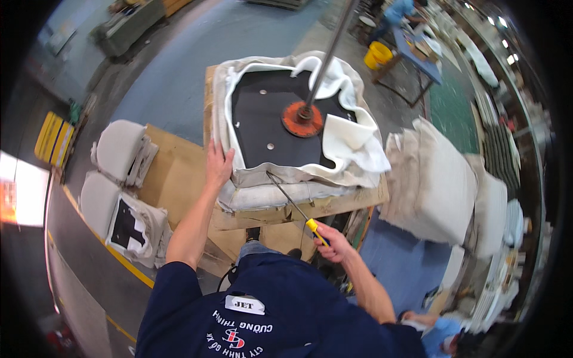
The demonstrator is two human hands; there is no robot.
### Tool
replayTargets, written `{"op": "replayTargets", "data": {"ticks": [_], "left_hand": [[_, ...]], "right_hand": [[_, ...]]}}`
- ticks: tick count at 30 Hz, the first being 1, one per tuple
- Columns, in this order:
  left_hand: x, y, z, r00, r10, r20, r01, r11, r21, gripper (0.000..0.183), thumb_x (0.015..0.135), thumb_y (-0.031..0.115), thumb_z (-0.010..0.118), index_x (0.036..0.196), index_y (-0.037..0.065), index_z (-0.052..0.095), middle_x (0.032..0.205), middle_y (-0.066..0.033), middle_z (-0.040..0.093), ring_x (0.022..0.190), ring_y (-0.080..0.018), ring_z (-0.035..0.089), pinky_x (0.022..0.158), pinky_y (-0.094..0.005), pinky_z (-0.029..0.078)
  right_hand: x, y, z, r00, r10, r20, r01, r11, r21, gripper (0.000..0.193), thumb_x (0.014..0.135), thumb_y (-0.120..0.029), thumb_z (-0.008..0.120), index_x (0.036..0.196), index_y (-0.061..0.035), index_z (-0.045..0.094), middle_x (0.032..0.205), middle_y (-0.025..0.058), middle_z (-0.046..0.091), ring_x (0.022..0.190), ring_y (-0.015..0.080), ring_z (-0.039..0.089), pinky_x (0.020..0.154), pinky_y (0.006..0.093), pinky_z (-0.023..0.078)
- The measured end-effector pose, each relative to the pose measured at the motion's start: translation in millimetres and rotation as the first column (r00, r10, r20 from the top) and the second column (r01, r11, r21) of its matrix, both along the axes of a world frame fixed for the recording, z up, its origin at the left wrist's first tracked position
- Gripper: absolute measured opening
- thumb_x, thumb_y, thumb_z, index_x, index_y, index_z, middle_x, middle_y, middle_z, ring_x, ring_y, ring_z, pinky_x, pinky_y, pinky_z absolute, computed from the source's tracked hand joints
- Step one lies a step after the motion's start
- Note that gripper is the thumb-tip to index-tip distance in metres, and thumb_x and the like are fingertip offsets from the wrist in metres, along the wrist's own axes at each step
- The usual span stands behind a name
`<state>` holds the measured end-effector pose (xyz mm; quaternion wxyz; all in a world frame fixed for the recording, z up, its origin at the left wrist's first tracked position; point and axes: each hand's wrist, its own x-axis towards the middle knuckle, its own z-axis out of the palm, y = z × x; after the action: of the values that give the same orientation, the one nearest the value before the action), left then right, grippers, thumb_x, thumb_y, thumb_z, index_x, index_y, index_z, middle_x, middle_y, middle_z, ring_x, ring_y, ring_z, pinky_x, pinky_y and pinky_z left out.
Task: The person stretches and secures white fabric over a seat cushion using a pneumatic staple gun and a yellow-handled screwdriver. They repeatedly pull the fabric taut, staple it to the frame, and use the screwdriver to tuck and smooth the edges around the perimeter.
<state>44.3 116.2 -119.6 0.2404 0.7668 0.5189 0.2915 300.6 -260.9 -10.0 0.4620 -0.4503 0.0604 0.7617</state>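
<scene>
In front of me lies an upside-down seat cushion (250, 200) in light beige fabric, with white padding (352, 134) folded around a black base panel (253, 110). An orange-red disc (294, 122) on a metal rod (329, 51) presses on the panel. My left hand (219, 165) rests against the cushion's left near edge, thumb apart from the fingers. My right hand (336, 243) grips the yellow and blue handle of a screwdriver (311, 224). The shaft points up and left, its tip at the near fabric edge.
The cushion sits on a wooden board (358, 200). Covered cushions (118, 149) are stacked at the left, beside a brown board (176, 158). Tall stacks of beige cushions (444, 179) stand at the right. Further off are a yellow bucket (378, 55), a blue table (418, 56) and a person (397, 13).
</scene>
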Motion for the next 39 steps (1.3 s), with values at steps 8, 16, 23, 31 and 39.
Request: {"op": "replayTargets", "data": {"ticks": [8, 16, 23, 31, 39], "left_hand": [[23, -62, 84, 0.879, -0.287, -0.381, 0.388, 0.895, 0.22, 0.078, 0.091, 0.058, 0.062, 0.158, 0.025, 0.04, 0.168, -0.0165, 0.022, 0.157, -0.0422, 0.013, 0.118, -0.076, 0.008], [41, -69, 56, 0.846, -0.228, -0.482, 0.35, 0.919, 0.181, 0.064, 0.092, 0.046, 0.067, 0.151, 0.026, 0.05, 0.164, -0.011, 0.035, 0.155, -0.0374, 0.026, 0.117, -0.0764, 0.016], [40, -65, 56, 0.87, -0.224, -0.439, 0.334, 0.924, 0.189, 0.061, 0.093, 0.046, 0.068, 0.148, 0.025, 0.052, 0.16, -0.0093, 0.041, 0.154, -0.034, 0.029, 0.12, -0.0713, 0.016], [39, -67, 57, 0.861, -0.225, -0.456, 0.327, 0.932, 0.157, 0.056, 0.094, 0.045, 0.068, 0.144, 0.024, 0.055, 0.157, -0.0079, 0.044, 0.154, -0.0334, 0.029, 0.12, -0.0702, 0.017], [42, -69, 56, 0.86, -0.221, -0.461, 0.326, 0.932, 0.161, 0.056, 0.093, 0.044, 0.068, 0.143, 0.024, 0.056, 0.156, -0.0079, 0.046, 0.154, -0.0335, 0.029, 0.121, -0.0699, 0.017]], "right_hand": [[-19, 0, 49, 0.498, 0.264, 0.826, -0.344, 0.934, -0.091, 0.053, 0.103, -0.024, 0.064, 0.154, -0.0144, 0.05, 0.08, -0.0021, 0.059, 0.05, 0.0044, 0.045, 0.044, 0.0218, 0.038], [-31, 12, 34, 0.44, 0.234, 0.867, -0.337, 0.938, -0.083, 0.051, 0.102, -0.024, 0.065, 0.151, -0.0124, 0.054, 0.084, -0.0008, 0.062, 0.055, 0.0061, 0.052, 0.049, 0.0241, 0.045], [-37, 9, 9, 0.404, 0.184, 0.896, -0.317, 0.947, -0.052, 0.048, 0.104, -0.025, 0.062, 0.149, -0.0111, 0.055, 0.086, 0.0022, 0.068, 0.061, 0.0089, 0.06, 0.059, 0.0257, 0.052], [-53, 9, 16, 0.068, 0.112, 0.991, -0.423, 0.903, -0.073, 0.041, 0.108, -0.029, 0.053, 0.146, -0.0131, 0.058, 0.088, 0.0094, 0.075, 0.061, 0.0141, 0.064, 0.06, 0.0291, 0.052], [-35, 7, 11, 0.917, -0.008, 0.399, 0.002, 1.0, 0.016, 0.044, 0.103, -0.021, 0.065, 0.146, -0.0119, 0.056, 0.091, 0.0067, 0.066, 0.054, 0.0087, 0.053, 0.043, 0.0224, 0.04]]}}
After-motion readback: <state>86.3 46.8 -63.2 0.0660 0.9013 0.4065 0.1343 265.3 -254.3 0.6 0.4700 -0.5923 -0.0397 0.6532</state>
